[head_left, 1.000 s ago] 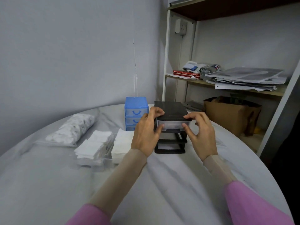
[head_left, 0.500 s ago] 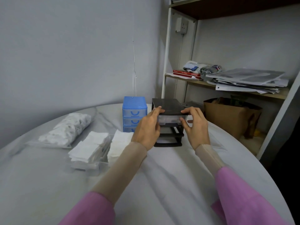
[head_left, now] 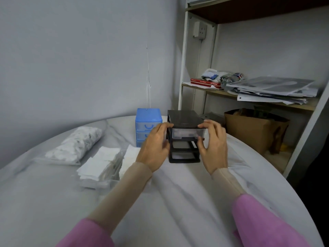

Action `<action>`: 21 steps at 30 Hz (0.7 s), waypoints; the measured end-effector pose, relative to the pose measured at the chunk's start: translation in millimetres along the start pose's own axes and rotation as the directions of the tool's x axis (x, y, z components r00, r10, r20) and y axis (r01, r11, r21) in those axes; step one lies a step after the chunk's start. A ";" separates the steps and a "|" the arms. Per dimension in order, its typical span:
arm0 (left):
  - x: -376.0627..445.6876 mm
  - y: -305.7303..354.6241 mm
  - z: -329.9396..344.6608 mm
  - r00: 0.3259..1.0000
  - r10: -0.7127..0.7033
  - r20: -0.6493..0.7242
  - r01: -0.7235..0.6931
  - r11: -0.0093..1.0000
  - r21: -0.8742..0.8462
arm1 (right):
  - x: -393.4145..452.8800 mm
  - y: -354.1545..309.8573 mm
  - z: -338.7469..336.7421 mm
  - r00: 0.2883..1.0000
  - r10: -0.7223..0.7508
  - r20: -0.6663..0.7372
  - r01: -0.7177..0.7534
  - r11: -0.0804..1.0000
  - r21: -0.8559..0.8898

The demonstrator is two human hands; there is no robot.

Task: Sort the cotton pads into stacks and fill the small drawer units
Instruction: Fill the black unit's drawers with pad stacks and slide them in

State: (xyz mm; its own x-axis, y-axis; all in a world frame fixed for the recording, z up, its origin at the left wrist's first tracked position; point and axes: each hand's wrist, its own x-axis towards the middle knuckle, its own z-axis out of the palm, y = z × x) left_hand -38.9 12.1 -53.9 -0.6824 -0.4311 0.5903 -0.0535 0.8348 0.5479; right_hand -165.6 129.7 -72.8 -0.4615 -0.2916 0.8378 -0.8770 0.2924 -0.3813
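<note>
Both hands clasp the black drawer unit: left hand (head_left: 154, 146) and right hand (head_left: 213, 146) flank its clear top drawer (head_left: 187, 133) beside the blue unit (head_left: 148, 126). Next we'd load the cotton pad stacks (head_left: 99, 162).

You have two small plastic drawer units on the table: one blue unit (head_left: 148, 122) on the left and one black unit (head_left: 183, 136) just to its right. The black unit shows three slots, with one clear drawer (head_left: 187, 133) in the top slot. The blue unit shows three drawers. To the near left you have three stacks of white square cotton pads (head_left: 99, 163), and farther left one clear plastic bag of white cotton pieces (head_left: 76, 145). You have two hands at the black unit, the left hand (head_left: 153, 148) and the right hand (head_left: 213, 147).
</note>
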 end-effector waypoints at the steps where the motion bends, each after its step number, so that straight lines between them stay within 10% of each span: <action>1: -5.1 -5.1 -5.3 1.000 -0.013 -0.013 0.014 0.999 0.044 | -4.0 -3.7 -0.5 1.000 -0.023 0.011 0.023 1.000 0.006; 5: -29.5 -32.2 -27.3 0.993 -0.104 -0.055 0.113 0.975 0.192 | -18.4 -25.8 3.1 0.959 -0.151 0.238 0.110 0.978 0.177; 11: -58.9 -48.2 -49.4 0.981 -0.192 -0.039 0.196 0.957 0.213 | -46.2 -82.6 26.3 0.721 0.031 0.693 -0.217 0.959 0.183; 21: -74.0 -33.9 -46.2 0.978 -0.182 0.105 0.178 0.983 0.051 | -50.9 -90.1 6.1 0.696 0.229 0.681 -0.326 0.945 0.015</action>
State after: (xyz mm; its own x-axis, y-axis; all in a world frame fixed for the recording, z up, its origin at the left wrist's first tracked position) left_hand 47.1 -0.1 -88.8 -0.7338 -0.5378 0.4152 -0.2113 0.7614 0.6129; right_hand -63.9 112.6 -83.5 -0.6128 -0.7561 0.2297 -0.6807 0.3575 -0.6394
